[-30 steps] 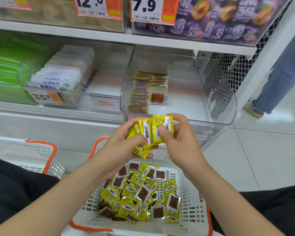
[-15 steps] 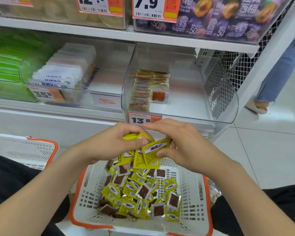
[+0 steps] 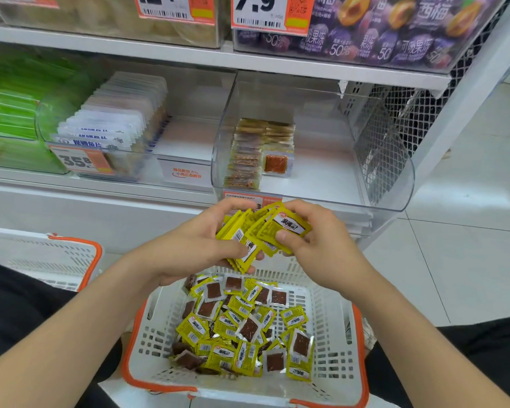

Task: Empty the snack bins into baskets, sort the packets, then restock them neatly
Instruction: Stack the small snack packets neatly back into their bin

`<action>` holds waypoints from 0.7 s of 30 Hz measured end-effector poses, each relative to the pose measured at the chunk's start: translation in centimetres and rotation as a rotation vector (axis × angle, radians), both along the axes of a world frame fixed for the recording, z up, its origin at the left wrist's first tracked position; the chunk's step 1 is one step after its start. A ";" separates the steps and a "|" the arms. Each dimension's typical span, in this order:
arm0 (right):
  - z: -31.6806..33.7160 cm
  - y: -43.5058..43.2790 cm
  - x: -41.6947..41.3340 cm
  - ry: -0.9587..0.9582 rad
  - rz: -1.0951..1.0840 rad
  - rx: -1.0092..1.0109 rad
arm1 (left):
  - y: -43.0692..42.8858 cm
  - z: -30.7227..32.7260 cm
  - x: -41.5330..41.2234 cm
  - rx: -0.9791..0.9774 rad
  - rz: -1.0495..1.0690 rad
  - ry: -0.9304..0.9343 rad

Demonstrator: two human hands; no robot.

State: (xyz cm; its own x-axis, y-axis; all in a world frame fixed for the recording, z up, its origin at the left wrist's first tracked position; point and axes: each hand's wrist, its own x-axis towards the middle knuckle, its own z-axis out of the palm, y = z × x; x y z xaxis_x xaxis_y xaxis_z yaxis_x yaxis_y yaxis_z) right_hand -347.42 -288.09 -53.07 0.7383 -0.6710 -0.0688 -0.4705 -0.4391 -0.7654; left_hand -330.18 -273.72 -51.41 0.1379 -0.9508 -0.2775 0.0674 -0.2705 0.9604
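Pkts [image 3: 287, 225] seemingly tighter-bunched than before, L hand [image 3: 189, 248] + R hand [image 3: 327, 245] grip both round them

bare left hand [image 3: 195, 245] and bare right hand [image 3: 321, 240], uncovered to the wrists. short, rounded, neatly trimmed nail on the right thumb. bare left forearm [image 3: 71, 334] and bare right forearm [image 3: 418, 334], slim, uncovered all the way to the lower edge of the view. plain black matte cloth [image 3: 21, 313] below the left forearm, softly creased, too dark to show seams. matching black cloth patch [image 3: 468, 357] below the right forearm. hard to tell which garment: trousers or a long top.
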 end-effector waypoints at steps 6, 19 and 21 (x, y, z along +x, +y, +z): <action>1.1 0.0 -0.2 -0.288 -0.179 0.491 | -0.6 -0.7 -0.4 -0.050 0.224 -0.015; 0.4 2.8 1.0 -0.369 -0.316 1.021 | -0.9 -1.0 -2.3 -0.167 0.254 -0.232; 0.4 2.6 1.0 -0.385 -0.340 1.018 | -0.9 -0.7 -2.3 -0.169 0.215 -0.248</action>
State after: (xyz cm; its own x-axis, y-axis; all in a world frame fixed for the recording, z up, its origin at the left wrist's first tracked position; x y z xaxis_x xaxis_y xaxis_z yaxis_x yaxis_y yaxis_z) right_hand -346.42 -285.45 -52.66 0.6186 -0.6027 -0.5040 -0.1035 0.5734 -0.8127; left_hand -332.44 -274.63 -52.10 0.3831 -0.9223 -0.0517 -0.1349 -0.1112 0.9846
